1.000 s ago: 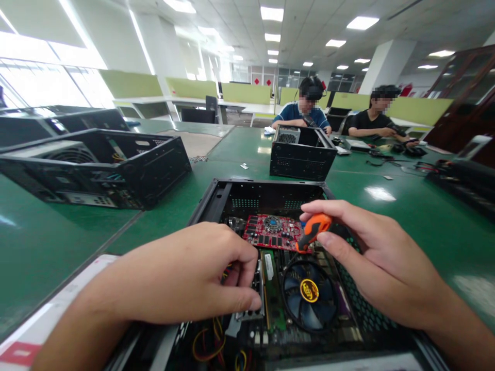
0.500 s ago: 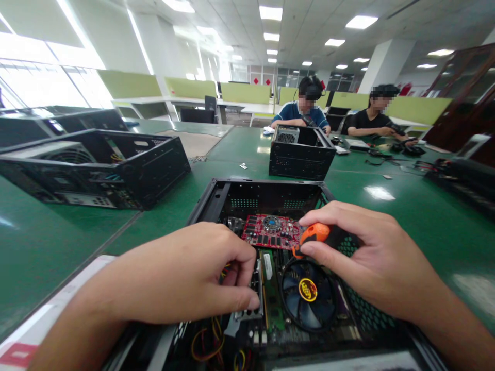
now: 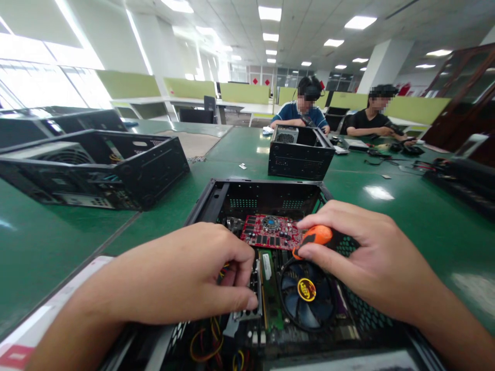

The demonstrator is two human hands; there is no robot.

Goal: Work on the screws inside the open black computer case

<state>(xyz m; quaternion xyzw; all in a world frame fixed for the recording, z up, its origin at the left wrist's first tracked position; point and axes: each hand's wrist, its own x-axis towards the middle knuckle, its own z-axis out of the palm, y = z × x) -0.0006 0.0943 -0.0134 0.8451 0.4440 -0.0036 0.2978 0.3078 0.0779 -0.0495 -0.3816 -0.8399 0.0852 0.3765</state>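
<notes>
My right hand (image 3: 359, 252) is closed round the orange-and-black handle of a screwdriver (image 3: 320, 235), between thumb and fingers. The tool points down beside a red graphics card (image 3: 273, 231) and the round black cooling fan (image 3: 309, 296); its tip is hidden. My left hand (image 3: 216, 273) has its fingers curled over a perforated metal bracket (image 3: 255, 301) inside the open computer case (image 3: 201, 206), thumb along the near side. The fingertips are partly out of sight. To the right of that bracket stands a green memory stick (image 3: 268, 273).
Black computer cases stand on the green table: one left (image 3: 154, 170), one ahead (image 3: 297, 159). Two people sit across, one in a blue shirt (image 3: 286, 116), one in a black shirt (image 3: 359, 123). Loose cables (image 3: 406, 149) lie to the right.
The screwdriver handle has tilted slightly, its top now leaning a little further right in my right hand. My left hand stays at the bracket.
</notes>
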